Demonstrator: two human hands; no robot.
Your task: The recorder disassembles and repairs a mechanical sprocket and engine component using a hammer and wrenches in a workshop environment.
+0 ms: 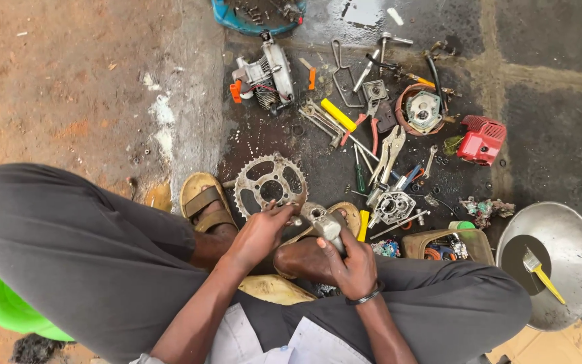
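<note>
**Down low: small grey engine part held over crossed feet**

Partly hidden at 7 o'clock: green basin (5, 307), cut off by the frame edge and a trouser leg. At 4 o'clock, steel bowl (560, 232) holding dark liquid and a yellow-handled brush (540, 271). Beside it at 5 o'clock, open tan box (449, 244), contents too small to tell. Near centre, toothed sprocket (269, 183) flat on oily ground. Just below, grey metal part (326, 226), long axis running from 11 to 5 o'clock, upper end toward the sprocket. Right hand (351, 266) clasped around its lower end; left hand (261, 232) pinching at its top, fingertips closed, what is pinched too small to make out.
</note>
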